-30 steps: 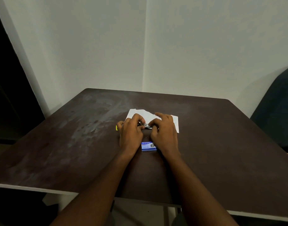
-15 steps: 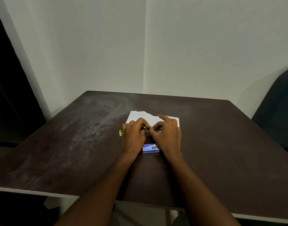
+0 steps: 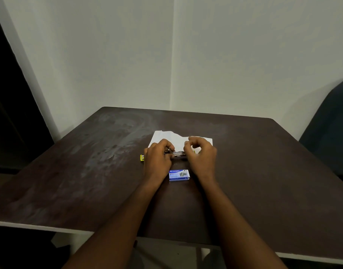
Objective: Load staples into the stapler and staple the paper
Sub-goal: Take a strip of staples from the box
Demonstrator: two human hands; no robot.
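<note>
Stapler of yellow plastic is held on dark brown bench in closed grip of left hand; grip of right hand at its metal rail cannot be told.

Left hand and right hand are both bare, wrists included. Left forearm and right forearm are bare as far as the lower frame edge shows them. Light is dim, so finer detail on nails and knuckles cannot be told.
</note>
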